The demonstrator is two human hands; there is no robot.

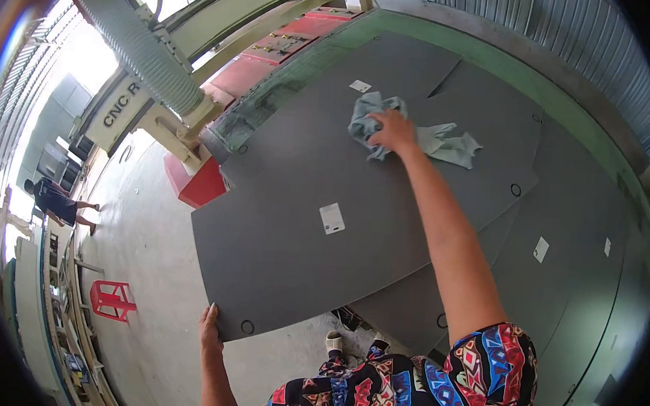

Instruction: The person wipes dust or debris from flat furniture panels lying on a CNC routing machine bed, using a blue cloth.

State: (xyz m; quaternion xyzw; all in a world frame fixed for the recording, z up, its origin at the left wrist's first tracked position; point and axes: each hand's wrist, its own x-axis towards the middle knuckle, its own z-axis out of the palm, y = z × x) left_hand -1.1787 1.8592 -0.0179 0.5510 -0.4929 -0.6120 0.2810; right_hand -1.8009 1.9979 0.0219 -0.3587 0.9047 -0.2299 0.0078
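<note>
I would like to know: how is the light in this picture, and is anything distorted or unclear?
Head view: strong wide-angle distortion, the corrugated wall curving, corners dark; head view: the opening at upper left is washed out, while the right hand and cloth look fairly clear; head view: fine print on the near label is too small to read.

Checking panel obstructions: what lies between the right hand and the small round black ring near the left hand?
Head view: the edge of the bunched pale blue-grey cloth, then a white rectangular label; otherwise bare dark-grey flat panel.
</note>
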